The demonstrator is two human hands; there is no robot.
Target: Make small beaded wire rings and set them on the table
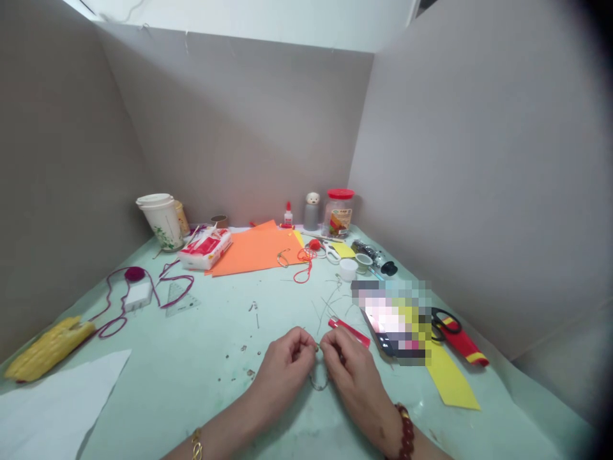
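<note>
My left hand [282, 364] and my right hand [352, 374] meet low in the middle of the pale green table [205, 345]. Both pinch a thin bent wire loop [319, 381], which curves down between the fingertips. A gold bracelet sits on my left wrist, a brown bead bracelet on my right. Just beyond my right hand lies a red-handled tool [349, 331]. Loose wire strands [330, 303] and small wire scraps [251, 310] lie scattered ahead of the hands.
Grey partition walls enclose the table. At the back stand a paper cup [160, 219], tissue pack [205, 249], orange paper [253, 250], red string [305, 263], glue bottle [288, 214], red-lidded jar [338, 213]. Right: phone [390, 326], black-handled scissors [454, 335], yellow paper [450, 380]. Left: purple cord [122, 300], yellow object [48, 348].
</note>
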